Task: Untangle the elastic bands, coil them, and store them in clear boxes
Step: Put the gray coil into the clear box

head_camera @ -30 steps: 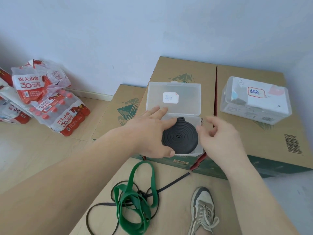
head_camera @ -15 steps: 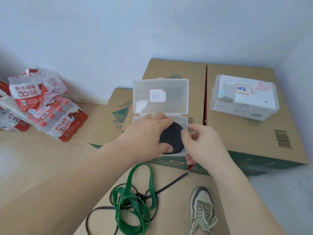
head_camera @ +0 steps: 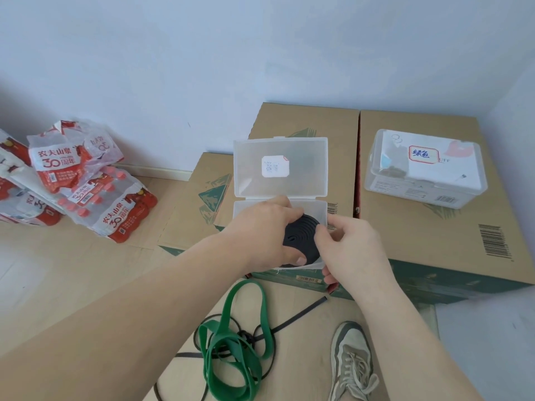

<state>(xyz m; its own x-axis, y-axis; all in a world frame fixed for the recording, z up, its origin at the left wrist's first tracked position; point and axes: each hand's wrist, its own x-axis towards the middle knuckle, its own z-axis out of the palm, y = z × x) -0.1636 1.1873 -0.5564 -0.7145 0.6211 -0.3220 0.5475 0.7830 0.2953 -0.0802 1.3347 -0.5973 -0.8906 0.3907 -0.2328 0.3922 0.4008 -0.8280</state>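
- The coiled black band (head_camera: 301, 237) sits in the open clear box (head_camera: 279, 169), whose lid stands upright behind it.
- The left hand (head_camera: 265, 237) lies on the coil, its grip closed around the coil's left edge, thumb at the near rim.
- The right hand (head_camera: 351, 244) pinches the coil's right edge, lower fingers curled under the box's near corner.
- The box rests on a cardboard carton (head_camera: 312, 123).
- A second clear box (head_camera: 424, 164), lid shut, sits on the neighbouring carton (head_camera: 434, 227).
- A green band (head_camera: 231, 351) lies tangled with a thin black band (head_camera: 298, 315) on the floor, near a shoe (head_camera: 351, 360).
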